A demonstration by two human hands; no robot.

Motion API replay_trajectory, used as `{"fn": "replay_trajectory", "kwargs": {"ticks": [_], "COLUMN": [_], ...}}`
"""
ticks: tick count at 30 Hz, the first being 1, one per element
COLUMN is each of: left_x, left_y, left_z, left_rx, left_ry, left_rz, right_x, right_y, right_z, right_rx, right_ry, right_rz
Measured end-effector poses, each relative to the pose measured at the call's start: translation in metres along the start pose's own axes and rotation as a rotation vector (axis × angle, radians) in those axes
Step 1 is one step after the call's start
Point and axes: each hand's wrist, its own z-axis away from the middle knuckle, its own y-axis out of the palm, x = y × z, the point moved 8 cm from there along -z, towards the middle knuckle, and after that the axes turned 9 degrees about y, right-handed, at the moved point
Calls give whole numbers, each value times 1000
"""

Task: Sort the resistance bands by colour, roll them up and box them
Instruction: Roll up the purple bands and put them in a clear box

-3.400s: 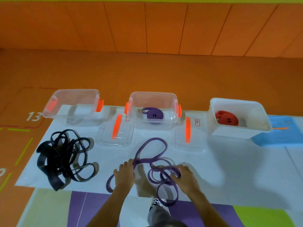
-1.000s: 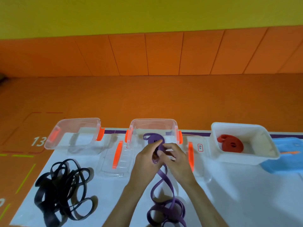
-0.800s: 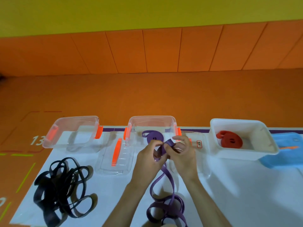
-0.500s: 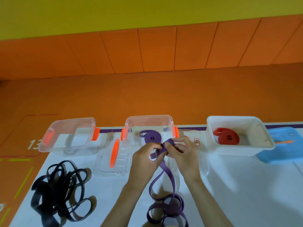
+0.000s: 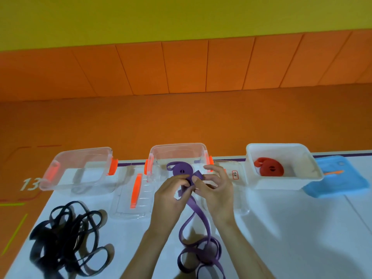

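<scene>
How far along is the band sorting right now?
Done: one rolled purple band in the middle clear box, one rolled red band in the white box. In hand: left hand and right hand hold a second purple band, partly rolled. Left: the tangled black bands; the left clear box holds none.

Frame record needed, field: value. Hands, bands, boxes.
left hand: pinches folded end of purple band
right hand: pinches the same end
purple band tail: loose loops on white mat
middle box: holds one rolled purple band
white box: holds one rolled red band
left box: no band visible inside
black bands: tangled pile in front of left box, unrolled
</scene>
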Motion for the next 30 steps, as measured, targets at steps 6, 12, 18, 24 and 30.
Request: {"fn": "replay_trajectory", "kwargs": {"ticks": [6, 12, 18, 24, 30], "left_x": [0, 9, 33, 45, 46], "left_y": [-22, -38, -67, -78, -76], "left_z": [7, 14, 38, 49, 48], "left_rx": [-93, -133, -218, -289, -231], "left_ry": [-59, -83, -124, -108, -32], "left_rz": [89, 60, -22, -23, 2], "right_x": [-9, -12, -4, -15, -26], "right_y": [17, 43, 81, 99, 96], "right_z": [8, 12, 20, 17, 16], "right_rx": [56, 163, 272, 324, 394], "right_ry": [57, -36, -101, -3, 285], "right_rz": [-102, 193, 368, 407, -7]}}
